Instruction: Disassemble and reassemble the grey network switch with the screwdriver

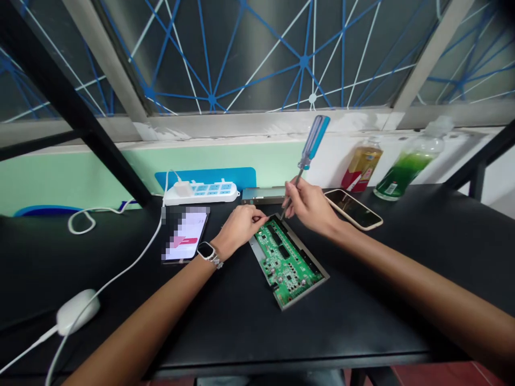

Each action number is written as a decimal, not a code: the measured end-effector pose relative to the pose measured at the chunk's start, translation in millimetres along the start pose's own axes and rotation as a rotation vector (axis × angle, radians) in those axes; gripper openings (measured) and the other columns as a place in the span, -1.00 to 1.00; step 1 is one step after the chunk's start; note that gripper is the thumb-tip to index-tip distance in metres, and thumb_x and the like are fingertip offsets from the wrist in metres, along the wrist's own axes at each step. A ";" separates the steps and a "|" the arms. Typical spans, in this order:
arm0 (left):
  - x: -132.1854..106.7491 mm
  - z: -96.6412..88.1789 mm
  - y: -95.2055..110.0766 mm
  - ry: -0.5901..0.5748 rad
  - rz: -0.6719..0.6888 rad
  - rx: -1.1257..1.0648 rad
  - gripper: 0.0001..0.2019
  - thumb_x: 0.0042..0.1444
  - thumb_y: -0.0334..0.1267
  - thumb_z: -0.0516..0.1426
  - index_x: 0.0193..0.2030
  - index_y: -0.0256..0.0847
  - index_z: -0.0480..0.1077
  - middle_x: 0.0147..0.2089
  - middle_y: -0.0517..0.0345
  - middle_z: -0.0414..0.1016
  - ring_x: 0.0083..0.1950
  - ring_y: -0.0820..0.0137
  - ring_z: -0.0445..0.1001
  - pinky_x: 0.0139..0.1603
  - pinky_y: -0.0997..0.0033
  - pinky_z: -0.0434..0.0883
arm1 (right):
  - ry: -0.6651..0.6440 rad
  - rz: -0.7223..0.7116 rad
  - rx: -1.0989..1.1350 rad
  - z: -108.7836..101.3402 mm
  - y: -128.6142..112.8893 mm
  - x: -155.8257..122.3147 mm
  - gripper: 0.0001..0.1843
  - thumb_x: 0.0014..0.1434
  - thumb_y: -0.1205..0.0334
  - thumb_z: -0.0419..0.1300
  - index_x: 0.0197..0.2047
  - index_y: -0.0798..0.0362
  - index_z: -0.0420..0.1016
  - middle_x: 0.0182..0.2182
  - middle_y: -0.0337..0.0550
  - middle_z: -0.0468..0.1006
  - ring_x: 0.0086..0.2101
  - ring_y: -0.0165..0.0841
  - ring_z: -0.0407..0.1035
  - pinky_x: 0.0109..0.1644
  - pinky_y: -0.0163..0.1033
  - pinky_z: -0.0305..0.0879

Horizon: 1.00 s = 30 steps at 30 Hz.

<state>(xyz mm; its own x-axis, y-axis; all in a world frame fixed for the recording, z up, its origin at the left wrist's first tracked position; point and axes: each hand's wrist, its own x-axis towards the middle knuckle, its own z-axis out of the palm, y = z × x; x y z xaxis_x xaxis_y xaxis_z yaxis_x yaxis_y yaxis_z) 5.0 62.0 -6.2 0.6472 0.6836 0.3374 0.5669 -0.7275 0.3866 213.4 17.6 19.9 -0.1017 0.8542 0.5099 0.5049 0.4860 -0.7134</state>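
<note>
A green circuit board (287, 260) in a thin metal frame lies at a slant on the black table. At its far left corner, my left hand (240, 225), with a watch (207, 251) on the wrist, has thumb and fingers closed on the board's edge. My right hand (308, 203) grips a screwdriver (314, 140) low down by its shaft. The screwdriver's blue and clear handle points up, and the tip reaches down to the far end of the board. Whether the tip sits on a screw I cannot tell.
Behind the board lies a flat metal panel (263, 194). A lit phone (187, 236) and a white power strip (201, 192) are left; a dark phone (354, 209), a tea bottle (364, 163) and a green bottle (410, 166) stand right. A white cable with an adapter (78, 312) crosses the table (225, 332).
</note>
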 end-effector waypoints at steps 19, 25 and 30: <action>-9.6 -0.5 8.6 0.030 -0.086 -0.017 -0.80 0.23 -0.28 0.13 -0.32 -0.25 0.57 -0.35 0.03 0.56 -0.31 0.30 0.49 -0.27 0.27 0.38 | -0.144 -0.080 -0.143 23.5 -1.6 16.1 -0.62 0.43 -0.06 -0.15 -0.29 -0.03 0.26 -0.52 -0.18 0.53 -0.50 -0.29 0.46 -0.35 -0.13 0.36; -3.4 3.5 13.6 0.139 -0.001 -0.215 -0.80 0.16 -0.33 0.19 -0.08 -0.20 0.54 -0.08 0.04 0.62 -0.04 0.24 0.53 0.03 0.17 0.42 | -0.256 -0.090 -0.115 16.9 1.1 16.9 -0.61 0.44 -0.03 -0.16 -0.29 -0.01 0.30 -0.53 -0.20 0.49 -0.48 -0.30 0.45 -0.32 -0.16 0.35; 4.7 12.0 16.8 0.148 -0.077 -0.497 -0.85 0.22 -0.28 0.19 -0.17 -0.24 0.58 -0.17 0.05 0.66 -0.12 0.28 0.59 -0.03 0.23 0.46 | -0.105 -0.050 -0.048 17.8 -1.8 21.7 -0.62 0.33 -0.14 0.05 -0.18 0.02 0.41 -0.30 -0.10 0.53 -0.38 -0.28 0.44 -0.32 -0.16 0.38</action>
<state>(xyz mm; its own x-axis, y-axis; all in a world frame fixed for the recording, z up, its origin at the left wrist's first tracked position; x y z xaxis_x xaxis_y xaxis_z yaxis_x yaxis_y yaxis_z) 23.6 52.3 -8.4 0.5137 0.7611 0.3961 0.2760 -0.5837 0.7636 195.0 38.6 23.7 -0.2156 0.8449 0.4896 0.5370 0.5214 -0.6632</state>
